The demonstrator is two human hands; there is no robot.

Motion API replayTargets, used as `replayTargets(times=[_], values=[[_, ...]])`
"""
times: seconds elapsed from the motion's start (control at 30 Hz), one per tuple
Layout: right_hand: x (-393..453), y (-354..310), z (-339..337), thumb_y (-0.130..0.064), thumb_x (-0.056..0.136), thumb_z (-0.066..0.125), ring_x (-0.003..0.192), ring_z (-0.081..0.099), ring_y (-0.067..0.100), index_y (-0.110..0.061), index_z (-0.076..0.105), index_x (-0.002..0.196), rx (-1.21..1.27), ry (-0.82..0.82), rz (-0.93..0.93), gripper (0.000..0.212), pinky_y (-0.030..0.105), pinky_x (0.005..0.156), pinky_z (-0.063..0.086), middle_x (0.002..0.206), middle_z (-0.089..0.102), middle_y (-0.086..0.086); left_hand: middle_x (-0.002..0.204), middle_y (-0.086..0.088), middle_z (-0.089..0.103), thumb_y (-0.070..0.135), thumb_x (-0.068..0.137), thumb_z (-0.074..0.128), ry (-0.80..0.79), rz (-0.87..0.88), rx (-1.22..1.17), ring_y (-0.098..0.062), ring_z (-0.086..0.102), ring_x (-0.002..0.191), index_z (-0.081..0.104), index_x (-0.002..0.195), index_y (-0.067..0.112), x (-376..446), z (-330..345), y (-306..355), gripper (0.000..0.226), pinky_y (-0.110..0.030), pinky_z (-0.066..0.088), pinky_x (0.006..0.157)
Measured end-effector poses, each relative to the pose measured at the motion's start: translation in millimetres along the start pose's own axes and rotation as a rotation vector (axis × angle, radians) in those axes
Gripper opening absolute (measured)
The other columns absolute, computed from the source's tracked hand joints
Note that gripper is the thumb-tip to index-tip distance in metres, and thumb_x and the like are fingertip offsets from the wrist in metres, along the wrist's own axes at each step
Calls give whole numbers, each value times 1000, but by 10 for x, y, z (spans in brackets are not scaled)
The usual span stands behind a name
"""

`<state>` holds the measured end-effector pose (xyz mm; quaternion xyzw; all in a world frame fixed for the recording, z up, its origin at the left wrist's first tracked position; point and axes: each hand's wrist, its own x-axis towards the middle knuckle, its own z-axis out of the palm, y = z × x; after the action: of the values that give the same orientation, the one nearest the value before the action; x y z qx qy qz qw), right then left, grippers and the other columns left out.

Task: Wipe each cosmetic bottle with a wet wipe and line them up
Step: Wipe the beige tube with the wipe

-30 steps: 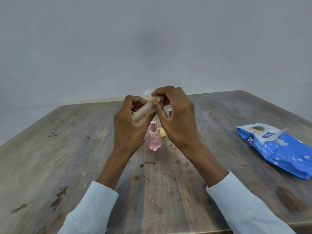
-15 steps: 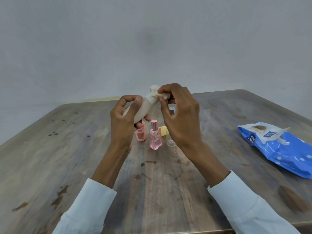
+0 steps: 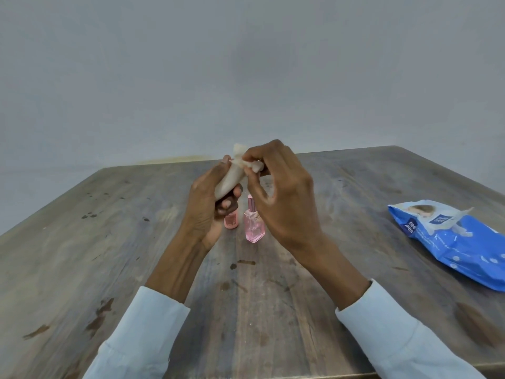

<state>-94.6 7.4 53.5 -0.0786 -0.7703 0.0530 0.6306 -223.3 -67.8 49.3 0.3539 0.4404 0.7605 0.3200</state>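
- The left hand (image 3: 205, 206) grips a beige cosmetic tube (image 3: 228, 180), fingers curled round its lower end, raised above the desk (image 3: 136, 255)
- The right hand (image 3: 281, 192) pinches a wet wipe (image 3: 246, 161) around the tube's upper end
- A pink perfume bottle (image 3: 254, 225) and a small peach bottle (image 3: 231, 221) stand side by side on the desk beneath the hands
- A blue wipes pack (image 3: 459, 239) lies well apart, at the right

Table: a worn, dark-stained wooden table (image 3: 136, 255) is seen.
Centre: a clear pink bottle (image 3: 254, 225) is stood upright, just beside a smaller peach bottle (image 3: 231, 221).
Right: a blue wipes pack (image 3: 451, 239) is laid flat.
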Motion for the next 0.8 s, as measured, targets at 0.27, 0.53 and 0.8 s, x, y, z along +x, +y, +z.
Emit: replayTargets(times=[0.27, 0.53, 0.8], values=[[28, 22, -57, 3, 97, 70, 88, 65, 22, -2, 70, 105, 9, 70, 45, 9, 37, 75, 55, 102, 66, 7, 63, 0, 49, 41, 80, 85, -175, -2, 109, -6, 25, 40, 58, 109, 13, 35, -103, -3, 49, -19, 23, 41], [0, -9, -12, 7, 97, 70, 94, 63, 23, -4, 72, 106, -10, 21, 6, 15, 34, 79, 53, 104, 70, 5, 70, 2, 68, 36, 86, 79, -65, 119, 249, -15, 40, 51, 63, 101, 2, -22, -27, 34, 40, -17, 27, 38], [-8, -18, 0, 4, 98, 71, 92, 61, 20, -5, 73, 108, -35, 36, 33, 14, 31, 78, 51, 103, 69, 3, 72, -5, 70, 33, 110, 57, 6, 206, 388, -23, 49, 52, 72, 95, 5, -47, 38, -29, 35, -24, 32, 43]])
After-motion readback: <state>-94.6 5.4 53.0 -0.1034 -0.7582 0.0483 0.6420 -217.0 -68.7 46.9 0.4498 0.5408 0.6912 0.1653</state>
